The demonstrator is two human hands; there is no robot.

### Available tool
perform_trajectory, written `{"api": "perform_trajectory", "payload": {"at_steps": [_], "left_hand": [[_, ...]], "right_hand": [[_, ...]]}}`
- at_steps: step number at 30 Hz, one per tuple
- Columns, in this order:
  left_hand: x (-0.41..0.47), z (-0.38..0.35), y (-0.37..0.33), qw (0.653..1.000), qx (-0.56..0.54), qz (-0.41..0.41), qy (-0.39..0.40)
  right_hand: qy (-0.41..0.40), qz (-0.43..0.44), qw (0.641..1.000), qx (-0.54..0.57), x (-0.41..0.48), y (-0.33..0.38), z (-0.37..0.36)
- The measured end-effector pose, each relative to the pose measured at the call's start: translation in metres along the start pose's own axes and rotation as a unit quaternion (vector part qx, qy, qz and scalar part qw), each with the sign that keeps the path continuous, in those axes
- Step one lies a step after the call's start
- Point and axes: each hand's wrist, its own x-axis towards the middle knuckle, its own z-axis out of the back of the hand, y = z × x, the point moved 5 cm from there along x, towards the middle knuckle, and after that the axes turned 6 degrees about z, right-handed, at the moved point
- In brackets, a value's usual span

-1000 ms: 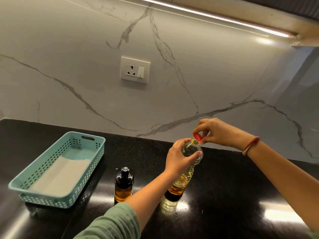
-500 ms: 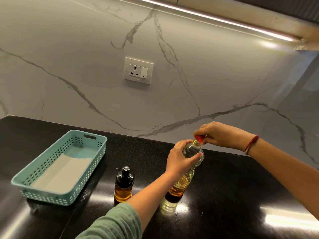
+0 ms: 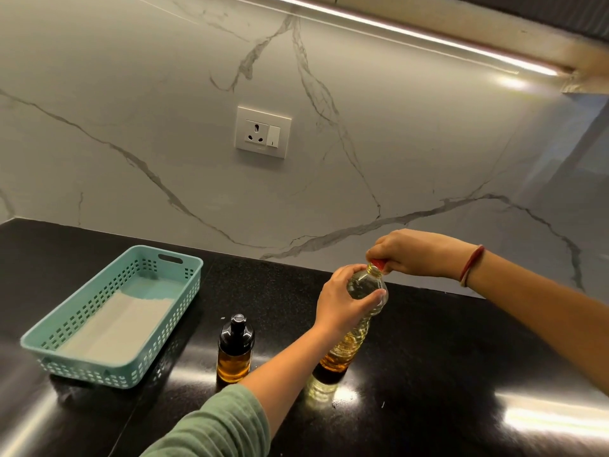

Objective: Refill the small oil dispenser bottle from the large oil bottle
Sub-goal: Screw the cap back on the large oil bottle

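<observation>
The large clear oil bottle stands on the black counter, partly filled with golden oil. My left hand grips its upper body just below the neck. My right hand pinches the red cap on the bottle's mouth from above. The small oil dispenser bottle, amber with a black pump top, stands to the left of the large bottle, apart from both hands, with its top on.
A teal perforated basket with a pale liner sits on the counter at left. A marble backsplash with a wall socket rises behind. A lit strip runs under the cabinet at upper right.
My right hand's fingers have closed further over the red cap, hiding more of it. The left hand keeps its hold on the bottle. The camera has shifted slightly.
</observation>
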Motion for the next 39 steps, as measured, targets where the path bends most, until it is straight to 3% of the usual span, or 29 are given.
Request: {"api": "perform_trajectory", "payload": {"at_steps": [8,18,33,39], "left_hand": [[0.000,0.000,0.000,1.000,-0.007,0.004,0.000],[0.000,-0.001,0.001,1.000,-0.002,0.001,0.004],[0.001,0.002,0.002,1.000,0.008,0.007,-0.005],[0.000,0.001,0.001,1.000,-0.001,0.011,-0.008]], "right_hand": [[0.006,-0.007,1.000,-0.010,0.004,-0.001,-0.001],[-0.043,-0.042,0.991,0.120,-0.008,-0.010,0.001],[-0.066,-0.073,0.986,0.135,-0.018,-0.025,-0.005],[-0.054,-0.050,0.994,0.077,-0.006,-0.010,-0.002]]}}
